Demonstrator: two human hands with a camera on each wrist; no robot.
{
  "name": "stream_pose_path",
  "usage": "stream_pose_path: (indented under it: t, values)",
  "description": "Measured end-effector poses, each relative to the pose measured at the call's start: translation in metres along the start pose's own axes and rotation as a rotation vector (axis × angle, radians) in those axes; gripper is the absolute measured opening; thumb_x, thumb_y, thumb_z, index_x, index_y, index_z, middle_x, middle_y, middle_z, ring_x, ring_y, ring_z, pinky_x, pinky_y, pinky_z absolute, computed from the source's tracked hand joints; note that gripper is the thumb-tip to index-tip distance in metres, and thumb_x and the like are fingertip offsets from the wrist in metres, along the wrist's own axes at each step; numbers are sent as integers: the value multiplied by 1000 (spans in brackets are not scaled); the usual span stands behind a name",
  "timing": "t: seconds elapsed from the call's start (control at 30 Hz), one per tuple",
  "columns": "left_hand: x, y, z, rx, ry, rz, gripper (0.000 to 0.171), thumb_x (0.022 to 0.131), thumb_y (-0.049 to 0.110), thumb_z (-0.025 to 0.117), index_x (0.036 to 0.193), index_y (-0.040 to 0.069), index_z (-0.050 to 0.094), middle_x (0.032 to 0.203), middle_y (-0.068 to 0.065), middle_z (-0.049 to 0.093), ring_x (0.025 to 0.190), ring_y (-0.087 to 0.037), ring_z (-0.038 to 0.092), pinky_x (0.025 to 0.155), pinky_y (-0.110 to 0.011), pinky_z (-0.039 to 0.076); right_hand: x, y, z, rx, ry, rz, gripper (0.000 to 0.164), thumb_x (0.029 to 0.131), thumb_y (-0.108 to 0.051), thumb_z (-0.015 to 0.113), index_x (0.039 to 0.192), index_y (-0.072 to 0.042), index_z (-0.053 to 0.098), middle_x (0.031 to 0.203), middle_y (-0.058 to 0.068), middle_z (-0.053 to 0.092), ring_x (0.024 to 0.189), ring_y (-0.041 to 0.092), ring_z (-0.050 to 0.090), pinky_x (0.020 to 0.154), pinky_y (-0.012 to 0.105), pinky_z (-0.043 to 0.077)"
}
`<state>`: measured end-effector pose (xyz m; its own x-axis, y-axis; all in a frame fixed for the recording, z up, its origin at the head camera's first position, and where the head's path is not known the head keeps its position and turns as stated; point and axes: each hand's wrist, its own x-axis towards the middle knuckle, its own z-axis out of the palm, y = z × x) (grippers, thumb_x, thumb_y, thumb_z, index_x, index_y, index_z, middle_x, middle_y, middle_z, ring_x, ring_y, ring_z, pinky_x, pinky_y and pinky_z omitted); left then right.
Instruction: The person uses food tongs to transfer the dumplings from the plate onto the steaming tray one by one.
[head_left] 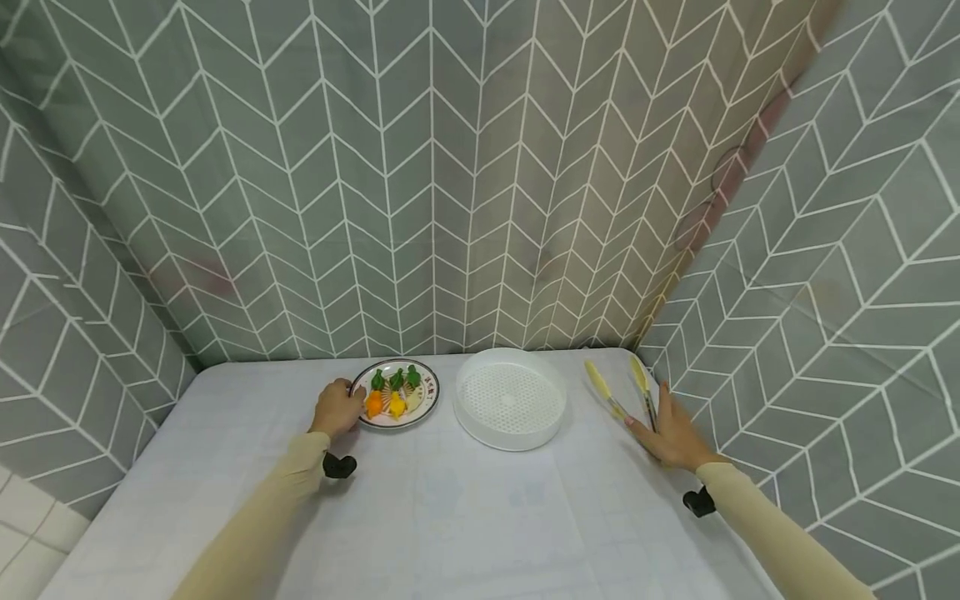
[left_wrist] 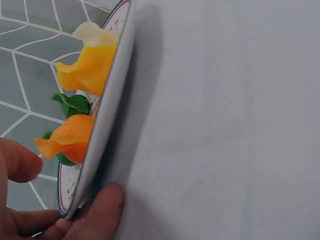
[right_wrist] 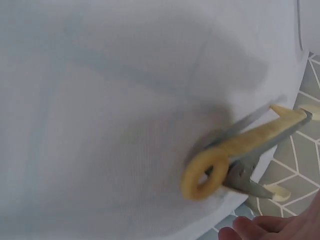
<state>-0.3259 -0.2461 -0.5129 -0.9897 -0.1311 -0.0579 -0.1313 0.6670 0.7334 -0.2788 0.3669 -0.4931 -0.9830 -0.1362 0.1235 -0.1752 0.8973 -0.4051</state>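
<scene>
My left hand (head_left: 339, 408) grips the left rim of a round white plate (head_left: 397, 424) with a dark-edged border; one fingertip shows under the plate's edge in the left wrist view. On the plate sit small dumpling-shaped pieces: green ones (head_left: 396, 380), an orange one (left_wrist: 73, 138), a yellow one (left_wrist: 90, 71) and a whitish one (left_wrist: 95, 34). At the right side, my right hand (head_left: 675, 433) is spread beside a pair of tongs (head_left: 600, 383) with pale yellow tips. In the right wrist view the tongs (right_wrist: 262, 136) are blurred, with a yellow ring at their end, and the fingers lie apart from them.
A round white tray (head_left: 510, 439) with a perforated base stands between the plate and the tongs. A white cloth (head_left: 450, 517) covers the table. Grey patterned curtains (head_left: 450, 208) close off the back and both sides.
</scene>
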Motion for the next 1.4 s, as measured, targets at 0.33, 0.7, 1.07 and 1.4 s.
stream_pose_path:
  t: [0.33,0.7,1.07,1.4]
  values:
    - [5,-3,14,-75,117,-24,50,99,5,46,141,-20,49,134,-39,58,123,-48,59,105,-57,57,9,-10,15,-39,-88,119,118,104,-59,54,157,18,-18,146,59,31,133,73,43,107,78,45]
    - [9,-23,27,-196,250,40,39,102,1,51,137,-14,59,119,-31,65,106,-39,63,89,-45,58,24,4,20,-142,-19,134,93,102,-41,64,148,25,18,132,52,48,119,68,54,94,73,53]
    - [6,-26,27,-206,246,66,39,103,2,51,138,-15,58,123,-33,64,111,-41,61,99,-53,55,34,-25,6,-26,-25,300,104,104,-46,51,149,32,0,147,60,21,135,72,36,108,78,44]
    - [8,-21,27,-213,222,44,41,105,2,49,141,-14,55,129,-34,61,118,-43,59,105,-55,54,69,-104,-46,65,-46,239,103,105,-72,33,129,26,50,126,43,54,94,46,64,77,51,57]
